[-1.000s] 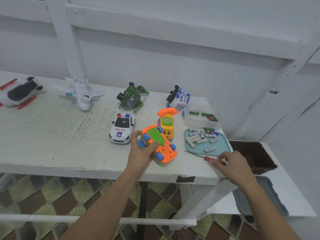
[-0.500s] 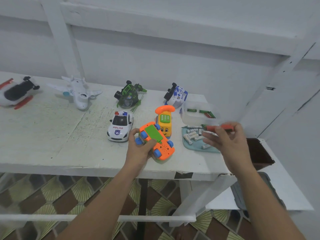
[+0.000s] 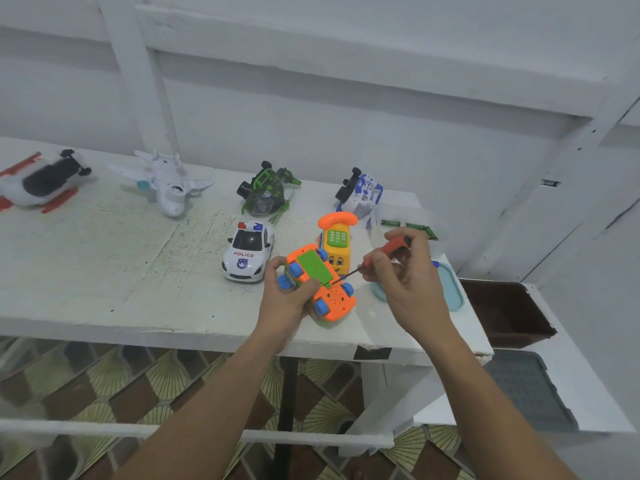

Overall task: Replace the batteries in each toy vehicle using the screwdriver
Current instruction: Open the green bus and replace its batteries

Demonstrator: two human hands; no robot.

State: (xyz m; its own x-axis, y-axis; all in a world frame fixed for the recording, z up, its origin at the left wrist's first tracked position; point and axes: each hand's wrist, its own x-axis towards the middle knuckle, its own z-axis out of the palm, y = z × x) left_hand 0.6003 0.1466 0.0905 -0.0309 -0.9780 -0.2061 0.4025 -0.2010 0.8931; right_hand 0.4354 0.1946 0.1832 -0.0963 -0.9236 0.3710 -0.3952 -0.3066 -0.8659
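While your right hand (image 3: 408,292) half-hides the tray (image 3: 451,289), it pinches the screwdriver (image 3: 394,247), tip lower-left on the orange car (image 3: 333,299) your left hand (image 3: 284,306) grips.

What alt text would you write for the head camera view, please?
A person's left hand grips an upturned orange toy car on a white table while the right hand holds a red-handled screwdriver, tip at its green battery cover. A toy police car stands beside it.
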